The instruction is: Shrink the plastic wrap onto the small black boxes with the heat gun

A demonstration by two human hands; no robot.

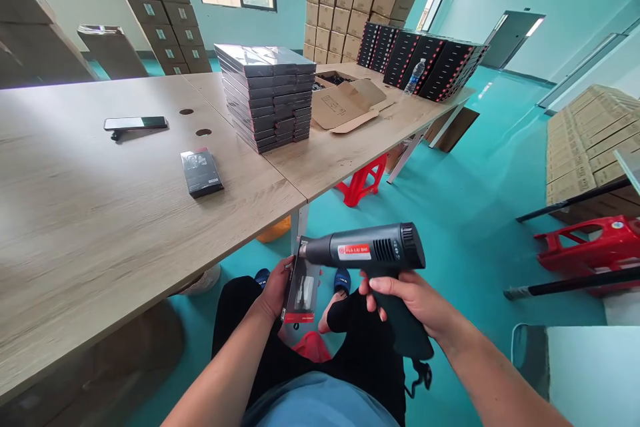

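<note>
My left hand (273,290) grips a small black retail box (303,287) by its side and holds it upright over my lap. A clear film seems to wrap the box, but the picture does not settle this. My right hand (405,300) is closed around the handle of a dark grey heat gun (370,253), which carries a red and white label. Its nozzle points left, almost touching the top of the box. A cord hangs from the base of the handle.
To my left, a wooden table (100,213) holds a tall stack of black boxes (265,97), a single black box (201,172), a slim mirror-like device (135,123) and an open cardboard carton (345,100). Stacked cartons (345,7) stand beyond. A red stool (363,180) stands beneath.
</note>
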